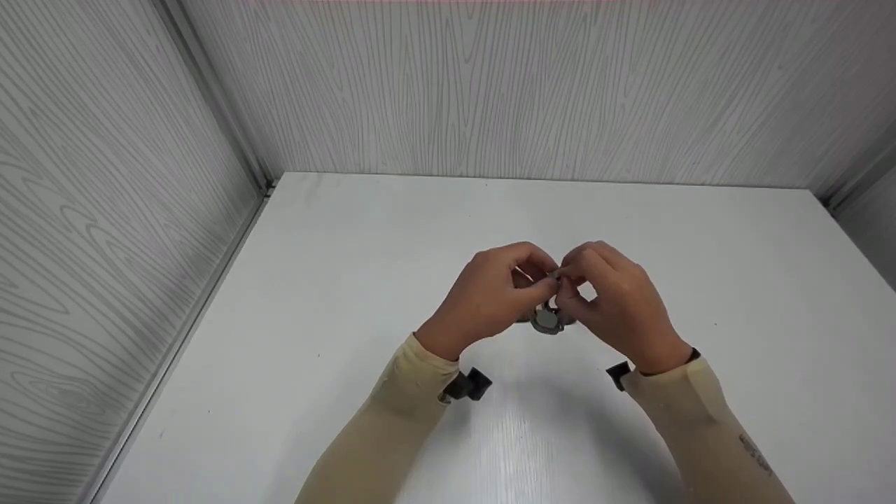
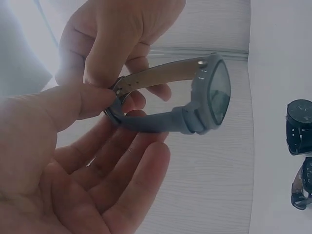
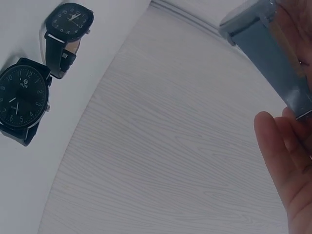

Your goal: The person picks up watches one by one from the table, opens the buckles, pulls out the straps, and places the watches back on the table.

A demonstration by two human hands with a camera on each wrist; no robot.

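A wristwatch with a blue-grey strap [image 2: 151, 122] and a round case [image 2: 219, 92] hangs between both hands, its strap forming a loop. My left hand [image 1: 490, 294] pinches the strap near the buckle with thumb and index finger. On the other side my right hand [image 1: 619, 301] pinches the same buckle end, fingertips close to the left ones. The watch face [image 1: 547, 320] shows below the fingers in the head view. In the right wrist view the outer strap [image 3: 273, 58] is seen at close range, and the buckle there is largely hidden.
Two dark watches, one round [image 3: 23, 97] and one squarish [image 3: 69, 22], sit close together on the white table [image 1: 350, 280]. Wood-grain panels [image 1: 462, 91] stand along the back and sides. A black device [image 1: 470, 384] is strapped at the left wrist.
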